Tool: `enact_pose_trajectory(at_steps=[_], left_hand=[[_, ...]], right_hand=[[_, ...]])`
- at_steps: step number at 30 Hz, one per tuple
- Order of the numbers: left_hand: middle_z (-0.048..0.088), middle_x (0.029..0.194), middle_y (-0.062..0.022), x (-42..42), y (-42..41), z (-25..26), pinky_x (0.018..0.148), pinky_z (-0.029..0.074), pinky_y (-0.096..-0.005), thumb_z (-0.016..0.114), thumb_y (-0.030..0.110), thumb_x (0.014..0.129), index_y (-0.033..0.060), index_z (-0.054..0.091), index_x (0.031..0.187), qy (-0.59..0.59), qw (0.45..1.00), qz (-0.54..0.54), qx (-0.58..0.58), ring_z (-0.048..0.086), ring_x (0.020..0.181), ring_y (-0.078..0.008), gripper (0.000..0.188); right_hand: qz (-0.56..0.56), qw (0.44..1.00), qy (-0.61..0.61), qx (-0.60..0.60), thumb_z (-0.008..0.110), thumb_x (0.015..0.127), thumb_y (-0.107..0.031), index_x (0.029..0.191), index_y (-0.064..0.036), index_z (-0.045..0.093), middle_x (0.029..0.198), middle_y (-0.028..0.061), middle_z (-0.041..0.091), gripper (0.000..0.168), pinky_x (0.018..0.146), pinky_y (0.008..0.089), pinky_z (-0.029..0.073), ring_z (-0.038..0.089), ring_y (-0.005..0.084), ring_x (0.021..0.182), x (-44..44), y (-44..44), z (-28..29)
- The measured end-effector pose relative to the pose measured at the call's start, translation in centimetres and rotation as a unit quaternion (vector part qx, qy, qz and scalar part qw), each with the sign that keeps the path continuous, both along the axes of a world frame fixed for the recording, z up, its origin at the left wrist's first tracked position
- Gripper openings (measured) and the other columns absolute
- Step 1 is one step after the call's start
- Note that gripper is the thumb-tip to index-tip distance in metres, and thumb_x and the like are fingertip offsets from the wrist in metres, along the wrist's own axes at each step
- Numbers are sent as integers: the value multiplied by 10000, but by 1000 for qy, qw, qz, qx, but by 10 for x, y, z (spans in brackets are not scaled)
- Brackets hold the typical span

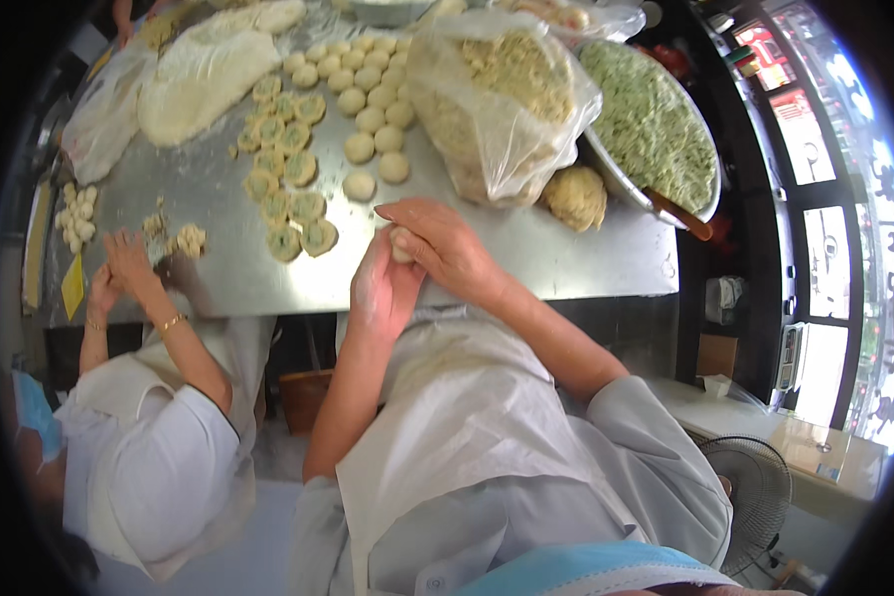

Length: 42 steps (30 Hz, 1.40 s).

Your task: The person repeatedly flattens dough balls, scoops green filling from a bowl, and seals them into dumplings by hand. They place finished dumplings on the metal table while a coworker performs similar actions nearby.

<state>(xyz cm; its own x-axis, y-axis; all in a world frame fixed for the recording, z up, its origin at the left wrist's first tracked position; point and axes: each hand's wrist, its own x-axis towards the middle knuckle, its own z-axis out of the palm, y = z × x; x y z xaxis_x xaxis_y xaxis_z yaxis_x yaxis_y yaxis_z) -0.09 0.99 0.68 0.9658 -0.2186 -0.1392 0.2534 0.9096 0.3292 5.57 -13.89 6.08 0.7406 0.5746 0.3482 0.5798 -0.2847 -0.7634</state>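
Note:
A small pale dough ball point(400, 255) is cupped between my two hands, in front of my apron at the table's near edge. My left hand point(387, 287) lies beneath and beside it. My right hand point(448, 240) covers it from above, the thumb pressing on the dough; most of the ball is hidden. Just beyond my fingertips sits a round dough ball point(359, 186), nearest of a group of smooth balls point(370, 119). To their left, flat dough rounds with green filling point(299, 168) lie in rows.
A plastic bag of crumbly filling point(503, 112) stands ahead right, beside a yellowish lump point(575, 198) and a metal basin of green filling point(644, 127) with a brown handle. Left, a co-worker's hands point(128, 264) work near small dough pieces point(77, 216). A large dough slab point(205, 82) lies behind.

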Motion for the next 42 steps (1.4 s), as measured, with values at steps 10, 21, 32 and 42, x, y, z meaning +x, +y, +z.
enact_pose_trajectory(at_steps=[10, 21, 32, 42], left_hand=[[606, 1297, -116, -6, -1, 44, 1052, 511, -369, 557, 167, 1063, -4, 478, 1443, 107, 989, -34, 94, 608, 1215, -227, 424], [525, 1449, -205, 2, -20, 17, 1203, 268, -502, 633, 178, 989, 18, 528, 1435, -242, 573, 155, 767, 404, 1419, -419, 486], [686, 1102, -124, -15, 53, 16, 848, 520, -292, 516, -104, 934, -17, 701, 1063, -142, 607, 364, 692, 651, 987, -214, 242], [698, 979, -126, -12, 43, -6, 724, 551, -358, 625, -116, 760, 2, 699, 947, -207, 607, 322, 697, 670, 824, -304, 234]], right_hand=[[10, 995, 100, -19, 790, 857, -473, 1579, -11, 317, 1525, 181, 493, 979, 1215, 489, 271, 398, 390, 1450, -23, -12, -4], [-130, 950, 273, 72, 721, 949, -136, 1428, 1, 535, 1361, 145, 639, 531, 1045, 338, 484, 601, 189, 1242, -8, -55, -31], [-116, 978, 27, -169, 871, 776, -284, 1429, -26, 477, 1241, 207, 599, 805, 913, 458, 531, 609, 392, 1102, -13, 0, -21], [-110, 986, 115, -55, 863, 761, -176, 1149, -10, 631, 1082, 171, 657, 482, 798, 431, 539, 661, 368, 940, 28, 34, 9]])
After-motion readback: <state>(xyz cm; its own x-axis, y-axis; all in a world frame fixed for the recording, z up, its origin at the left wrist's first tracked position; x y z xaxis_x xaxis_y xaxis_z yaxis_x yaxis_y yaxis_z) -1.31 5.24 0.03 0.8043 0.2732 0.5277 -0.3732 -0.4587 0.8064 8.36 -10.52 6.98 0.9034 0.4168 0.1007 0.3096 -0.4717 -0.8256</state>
